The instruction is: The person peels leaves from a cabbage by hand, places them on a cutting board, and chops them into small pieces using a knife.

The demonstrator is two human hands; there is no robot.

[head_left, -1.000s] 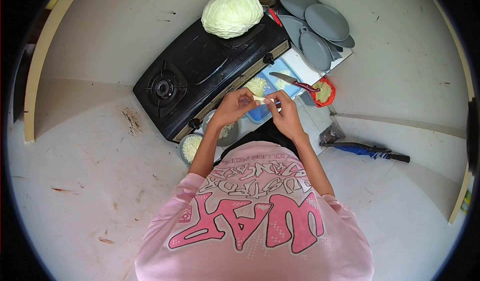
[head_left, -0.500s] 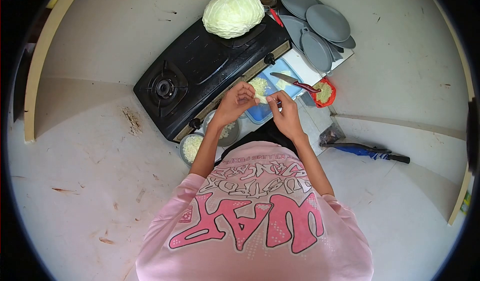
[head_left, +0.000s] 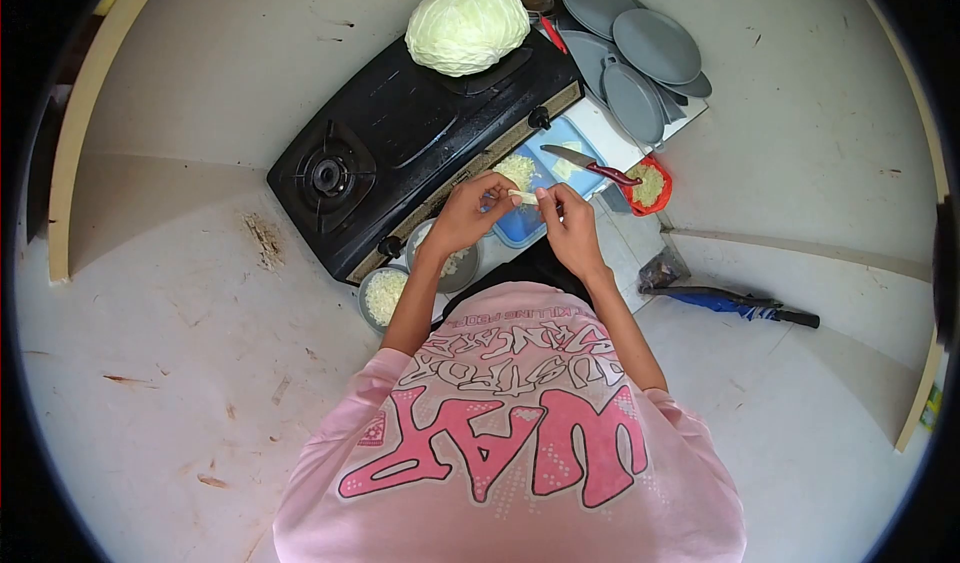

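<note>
Between the fingertips of both hands is a small pale strip of cabbage. My left hand pinches its left end, and my right hand pinches the other. Below them lies a blue divided tray holding chopped cabbage and a few larger pale pieces. A knife with a dark red handle rests across the tray's right side, blade toward the stove. Near my left forearm are a grey bowl with pale bits inside and another bowl of finely chopped cabbage.
A black gas stove stands beyond my hands, with a large cabbage on it. Grey plates and pans are piled at the back right. A red basket holds shredded pale-green bits. A blue umbrella lies at the right.
The cabbage strip has turned slightly and shows more plainly between my fingertips. My hands have shifted only a little; everything else looks the same.
</note>
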